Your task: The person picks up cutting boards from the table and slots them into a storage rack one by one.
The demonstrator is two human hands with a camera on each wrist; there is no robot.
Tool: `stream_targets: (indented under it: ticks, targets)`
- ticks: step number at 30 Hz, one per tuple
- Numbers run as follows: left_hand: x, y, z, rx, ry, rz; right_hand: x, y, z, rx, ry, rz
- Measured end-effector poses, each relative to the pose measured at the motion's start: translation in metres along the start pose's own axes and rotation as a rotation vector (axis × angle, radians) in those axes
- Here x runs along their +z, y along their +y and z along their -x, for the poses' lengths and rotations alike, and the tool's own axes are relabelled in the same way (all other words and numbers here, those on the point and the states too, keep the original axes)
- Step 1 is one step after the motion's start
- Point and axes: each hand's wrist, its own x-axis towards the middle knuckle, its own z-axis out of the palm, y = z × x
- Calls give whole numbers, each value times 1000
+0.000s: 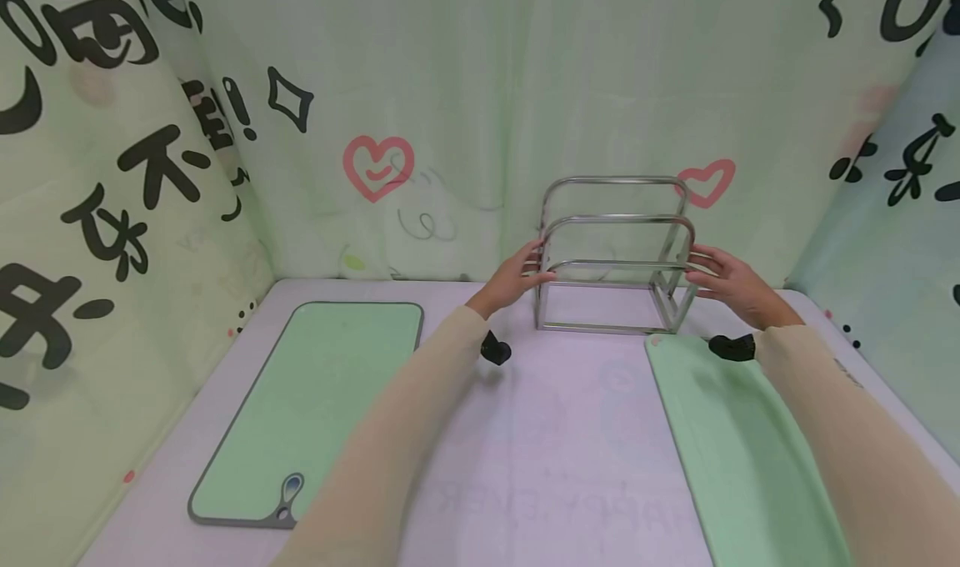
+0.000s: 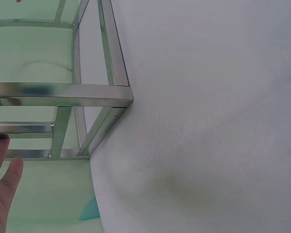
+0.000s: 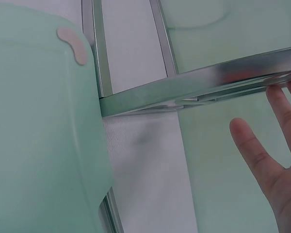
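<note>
A metal wire rack [image 1: 615,329] with several rounded hoops stands at the back of the table. My left hand [image 1: 516,277] is at its left side, fingertips on the frame and thumb in front. In the left wrist view the hand [image 2: 2,187] touches a flat metal bar [image 2: 63,92], its thumb apart from it. On the rack's right side is my right hand [image 1: 735,285]. The right wrist view shows that hand's fingers [image 3: 281,109] fairly straight against the rack's bar [image 3: 194,77], the thumb clear of the metal. The far finger surfaces are hidden.
On the left lies a mint-green cutting board [image 1: 330,383] with a grey rim and a handle hole. Another green board [image 1: 720,434] lies at the right, partly under my right forearm, its corner near the rack. Printed curtains [image 1: 450,92] enclose the lilac tabletop [image 1: 525,434].
</note>
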Motion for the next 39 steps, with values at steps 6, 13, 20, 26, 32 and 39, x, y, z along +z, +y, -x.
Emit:
stream_targets:
  ticks: [6,13,20,26,32,39]
  targets:
    - [-4,-1,3,-14,3,-14,7,-5,-2,7,10,-65]
    - [-9,-2,6,-25,8,-41,12,-7,-5,10,8,-75]
    - [-13,-4,10,-34,10,-65,17,-11,-5,-6,-4,-95]
    - [-15,-6,11,-34,9,-60,19,-12,-6,-3,-2,-104]
    - [-17,-4,15,-47,8,-54,20,-13,-8,-8,-6,-112]
    - [-19,-3,17,-43,8,-58,22,-14,-9,-13,-23,-117]
